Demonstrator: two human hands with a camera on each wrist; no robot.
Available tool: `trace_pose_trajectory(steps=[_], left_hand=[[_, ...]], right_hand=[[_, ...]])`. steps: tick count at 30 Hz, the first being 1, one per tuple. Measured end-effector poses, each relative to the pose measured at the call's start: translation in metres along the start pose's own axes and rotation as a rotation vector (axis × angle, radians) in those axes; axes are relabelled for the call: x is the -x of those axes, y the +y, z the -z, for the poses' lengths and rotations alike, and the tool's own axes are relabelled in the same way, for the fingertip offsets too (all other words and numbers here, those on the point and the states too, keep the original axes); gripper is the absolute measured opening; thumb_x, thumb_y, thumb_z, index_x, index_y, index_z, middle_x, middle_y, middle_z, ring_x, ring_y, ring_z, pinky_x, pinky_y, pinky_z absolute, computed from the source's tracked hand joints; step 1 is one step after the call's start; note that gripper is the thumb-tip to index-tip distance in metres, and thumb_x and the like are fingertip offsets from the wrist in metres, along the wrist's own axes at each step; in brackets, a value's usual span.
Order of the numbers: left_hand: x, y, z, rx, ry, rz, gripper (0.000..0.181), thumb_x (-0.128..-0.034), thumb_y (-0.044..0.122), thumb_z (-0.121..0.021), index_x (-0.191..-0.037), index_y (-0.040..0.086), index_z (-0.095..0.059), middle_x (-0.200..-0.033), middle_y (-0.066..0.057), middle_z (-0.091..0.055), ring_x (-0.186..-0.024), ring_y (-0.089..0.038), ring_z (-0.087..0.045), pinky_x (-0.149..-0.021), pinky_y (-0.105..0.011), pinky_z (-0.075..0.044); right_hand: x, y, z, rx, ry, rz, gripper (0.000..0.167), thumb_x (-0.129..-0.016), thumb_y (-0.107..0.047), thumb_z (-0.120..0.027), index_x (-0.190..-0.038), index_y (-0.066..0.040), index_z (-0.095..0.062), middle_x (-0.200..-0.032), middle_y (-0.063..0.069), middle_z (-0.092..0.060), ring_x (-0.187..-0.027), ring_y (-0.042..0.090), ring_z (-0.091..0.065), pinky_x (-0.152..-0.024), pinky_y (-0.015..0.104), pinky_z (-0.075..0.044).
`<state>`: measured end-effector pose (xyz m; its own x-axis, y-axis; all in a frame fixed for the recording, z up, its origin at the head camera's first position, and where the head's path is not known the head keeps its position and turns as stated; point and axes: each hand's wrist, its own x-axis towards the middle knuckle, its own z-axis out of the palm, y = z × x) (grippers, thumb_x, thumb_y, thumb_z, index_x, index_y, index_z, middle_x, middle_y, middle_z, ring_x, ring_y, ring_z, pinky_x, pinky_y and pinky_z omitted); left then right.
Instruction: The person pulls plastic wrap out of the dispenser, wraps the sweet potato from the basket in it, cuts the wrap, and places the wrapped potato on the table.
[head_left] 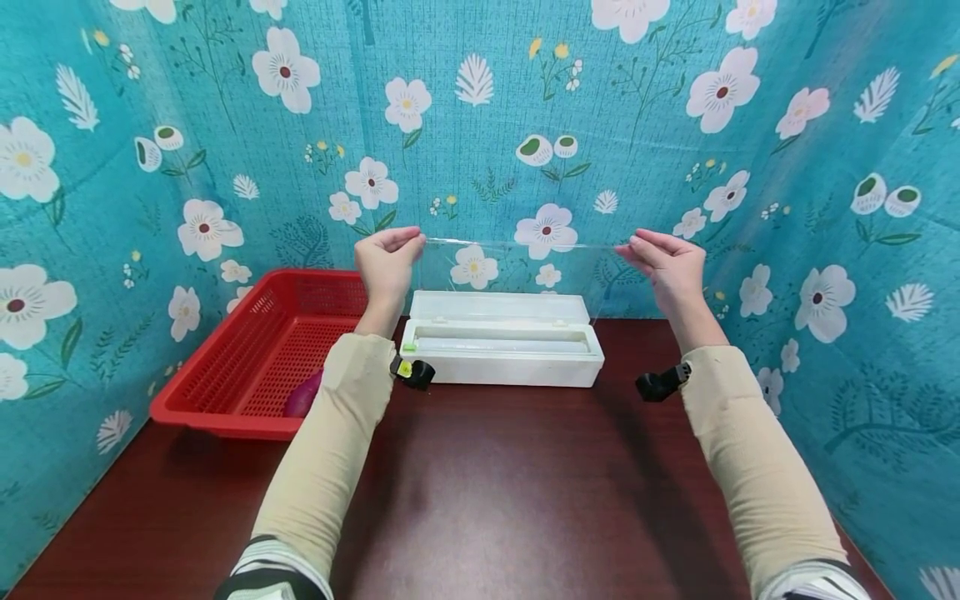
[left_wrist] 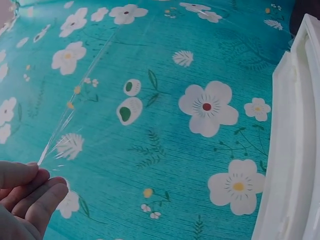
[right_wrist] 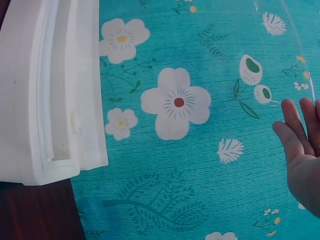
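Note:
My left hand [head_left: 386, 265] and right hand [head_left: 675, 267] are raised at about the same height in the head view. Between them stretches a sheet of clear cling film [head_left: 517, 245], each hand pinching one upper corner. Below it, a white cling film dispenser [head_left: 502, 372] lies on the table with its lid [head_left: 498, 307] tipped back, and a pale roll [head_left: 502, 345] shows inside. In the left wrist view, the left thumb and fingers [left_wrist: 47, 197] grip the bunched film edge. The right wrist view cuts off part of the right hand [right_wrist: 306, 155].
At the left stands a red plastic basket [head_left: 225, 422] holding a purple item [head_left: 302, 395], partly hidden by the left sleeve. A floral blue curtain [head_left: 480, 150] surrounds the dark brown table [head_left: 495, 500] at the back and sides. A small green piece [head_left: 409, 347] sits at the dispenser's left end.

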<state>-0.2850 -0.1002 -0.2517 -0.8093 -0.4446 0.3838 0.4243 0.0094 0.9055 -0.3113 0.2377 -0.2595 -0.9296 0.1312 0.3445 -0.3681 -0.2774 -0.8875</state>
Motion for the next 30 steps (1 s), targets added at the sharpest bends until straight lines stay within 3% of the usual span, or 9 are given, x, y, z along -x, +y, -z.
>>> trace_pose_trajectory(steps=[9, 17, 30], left_hand=[[0.011, 0.012, 0.008, -0.038, -0.044, -0.045, 0.015, -0.0765, 0.004, -0.069, -0.091, -0.003, -0.069, -0.085, -0.014, -0.067, -0.072, -0.013, -0.064, -0.07, -0.024, -0.05], [0.036, 0.017, 0.024, -0.076, -0.089, -0.167, 0.017, -0.0759, 0.006, -0.07, -0.09, -0.004, -0.069, -0.086, -0.015, -0.066, -0.072, -0.013, -0.063, -0.071, -0.025, -0.049], [0.076, 0.022, 0.047, -0.117, -0.126, -0.251, 0.015, -0.075, 0.002, -0.07, -0.088, -0.005, -0.069, -0.083, -0.015, -0.067, -0.071, -0.008, -0.063, -0.066, -0.023, -0.05]], right_hand=[[0.008, -0.009, 0.003, -0.051, -0.039, -0.004, 0.024, -0.077, -0.003, -0.066, -0.1, 0.003, -0.066, -0.085, 0.012, -0.066, -0.081, 0.021, -0.065, -0.077, 0.028, -0.046], [0.036, -0.021, 0.013, 0.001, -0.097, 0.041, 0.027, -0.077, -0.004, -0.067, -0.103, 0.003, -0.065, -0.087, 0.01, -0.066, -0.081, 0.019, -0.065, -0.076, 0.025, -0.046], [0.083, -0.028, 0.026, 0.029, -0.181, 0.069, 0.025, -0.082, 0.005, -0.057, -0.107, 0.005, -0.062, -0.089, 0.008, -0.067, -0.083, 0.019, -0.064, -0.077, 0.025, -0.045]])
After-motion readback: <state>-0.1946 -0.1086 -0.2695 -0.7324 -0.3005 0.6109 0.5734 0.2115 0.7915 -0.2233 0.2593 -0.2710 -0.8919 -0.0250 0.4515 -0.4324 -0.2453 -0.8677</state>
